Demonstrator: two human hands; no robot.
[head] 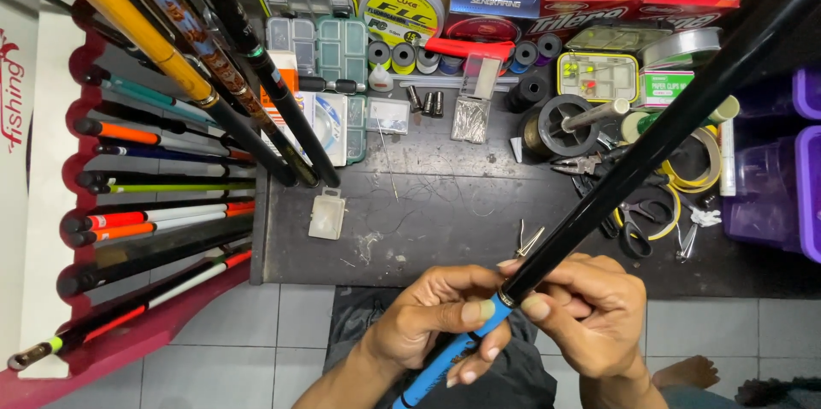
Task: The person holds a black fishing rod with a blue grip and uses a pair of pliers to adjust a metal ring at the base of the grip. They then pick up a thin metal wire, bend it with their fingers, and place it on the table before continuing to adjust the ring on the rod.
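Black rod [650, 148] w/ blue handle [449, 358] (yellow-tipped)

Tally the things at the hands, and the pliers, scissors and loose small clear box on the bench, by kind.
Hands: 2, left hand, right hand
Rod held by both: 1
Pliers: 1
Scissors: 1
Clear box: 1
Total: 6

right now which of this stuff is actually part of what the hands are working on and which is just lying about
In hand:
- black fishing rod with a blue grip
- left hand holding the blue grip near the joint
- right hand on the black section just above the joint

Lying about:
- scissors
- pliers
- line spool
- small clear box
- rods in the red rack
- purple bins
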